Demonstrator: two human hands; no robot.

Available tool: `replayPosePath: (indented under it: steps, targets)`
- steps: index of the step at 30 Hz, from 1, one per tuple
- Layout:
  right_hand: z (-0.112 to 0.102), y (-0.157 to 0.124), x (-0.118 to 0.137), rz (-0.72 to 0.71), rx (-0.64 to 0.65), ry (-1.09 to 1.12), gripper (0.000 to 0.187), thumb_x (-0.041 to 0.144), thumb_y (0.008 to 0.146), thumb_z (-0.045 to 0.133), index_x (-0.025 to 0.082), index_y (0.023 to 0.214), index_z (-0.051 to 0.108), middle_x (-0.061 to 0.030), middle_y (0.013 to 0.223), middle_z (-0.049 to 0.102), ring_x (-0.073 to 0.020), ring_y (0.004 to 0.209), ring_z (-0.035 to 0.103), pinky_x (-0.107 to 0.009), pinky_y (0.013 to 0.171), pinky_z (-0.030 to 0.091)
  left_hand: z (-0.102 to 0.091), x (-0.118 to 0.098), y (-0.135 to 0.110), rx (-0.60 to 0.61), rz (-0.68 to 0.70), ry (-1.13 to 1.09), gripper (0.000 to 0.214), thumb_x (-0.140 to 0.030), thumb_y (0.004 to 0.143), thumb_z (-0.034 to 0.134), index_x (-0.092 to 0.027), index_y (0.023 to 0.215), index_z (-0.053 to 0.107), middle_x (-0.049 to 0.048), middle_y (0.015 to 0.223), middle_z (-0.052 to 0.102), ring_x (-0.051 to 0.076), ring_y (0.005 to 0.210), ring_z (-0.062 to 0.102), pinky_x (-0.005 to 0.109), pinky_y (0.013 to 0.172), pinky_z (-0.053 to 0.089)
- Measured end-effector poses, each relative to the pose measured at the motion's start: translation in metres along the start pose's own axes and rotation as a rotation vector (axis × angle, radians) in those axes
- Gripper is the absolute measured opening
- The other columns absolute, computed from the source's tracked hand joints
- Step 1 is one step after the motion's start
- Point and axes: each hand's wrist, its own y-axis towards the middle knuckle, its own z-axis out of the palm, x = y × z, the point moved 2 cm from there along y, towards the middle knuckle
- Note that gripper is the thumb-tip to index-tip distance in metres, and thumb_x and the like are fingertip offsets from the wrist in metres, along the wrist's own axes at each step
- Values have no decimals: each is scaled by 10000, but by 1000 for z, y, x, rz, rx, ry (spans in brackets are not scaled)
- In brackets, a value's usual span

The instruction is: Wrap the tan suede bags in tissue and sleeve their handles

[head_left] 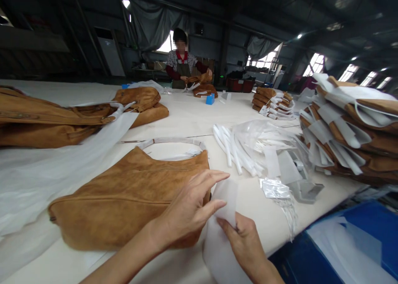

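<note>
A brown suede-like handbag (124, 209) lies on the table in front of me, its strap (174, 140) wrapped in white and looped away from me. My left hand (195, 201) reaches over the bag's right end, thumb and fingers apart, beside a white translucent sheet (225, 242). Pinched between the thumb and fingers of my right hand (244, 238) is that sheet, which hangs down along the bag's right side. Whether my left fingertips touch the sheet is unclear.
White foam tubes (231, 149) and clear plastic bags lie right of the handbag, near silvery packets (275, 189). Stacked brown bags (373, 130) rise at the right, above a blue bin (370, 238). More brown bags (77, 118) lie left. A co-worker (182, 64) handles a bag across the table.
</note>
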Motion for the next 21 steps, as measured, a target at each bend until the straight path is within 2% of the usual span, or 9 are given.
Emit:
replayPosePath:
  steps: [2,4,7,9,12,13,15,19,21]
  targets:
    - [-1,-2,-1,-41,-7,-16,297,362,971,494,164,785,614,2,710,583,-137,650,503,-237,619,380,8,2,2,39,-2,-11,540,-188,890,670,-280,1386,479,44,1342,579,199,1230,531,335,1063,417]
    - [-2,-4,-1,-59,-6,-22,285,338,966,490,167,769,605,2,708,579,-136,644,495,-242,619,375,13,2,3,61,-9,-18,480,-216,897,670,-274,1347,515,37,1301,603,195,1198,543,332,1047,414]
    - [-8,-9,1,37,5,17,294,353,940,531,171,713,573,14,665,532,-129,618,447,-239,588,362,19,1,6,25,-53,-40,211,-208,903,655,-236,1110,626,19,1092,663,183,1038,591,316,931,442]
    - [-14,-12,2,145,25,128,264,398,907,598,170,774,607,4,717,568,-141,666,478,-236,612,392,20,0,8,-28,-83,-54,37,-186,903,640,-212,926,626,4,951,663,169,920,599,302,838,441]
    - [-25,-15,6,231,29,433,312,485,906,611,184,984,639,-17,852,623,-165,770,531,-244,676,434,21,-2,12,-58,-88,-59,112,-207,905,640,-203,806,588,-4,851,643,167,864,594,300,798,426]
    - [-28,-14,8,239,2,534,327,504,920,588,191,1005,633,-14,854,618,-162,769,529,-242,674,432,22,-3,13,-42,-74,-57,118,-225,910,637,-203,805,588,0,837,640,173,869,593,303,803,425]
    - [-30,-13,13,271,-66,694,329,519,926,577,194,933,628,3,773,584,-146,703,500,-235,635,413,25,-8,13,8,-18,-54,129,-260,935,605,-204,819,593,13,816,633,181,862,587,311,807,427]
    - [-20,-8,21,449,-67,897,310,441,776,766,171,759,616,19,652,562,-125,623,489,-224,598,393,32,-22,10,97,153,-59,138,-249,975,526,-197,858,577,35,809,636,169,785,578,297,744,429]
    - [-28,-9,17,503,-85,893,322,428,720,801,163,728,618,15,634,573,-119,600,496,-222,578,391,33,-29,6,105,237,-57,123,-197,980,491,-199,875,555,29,797,638,156,754,579,298,766,436]
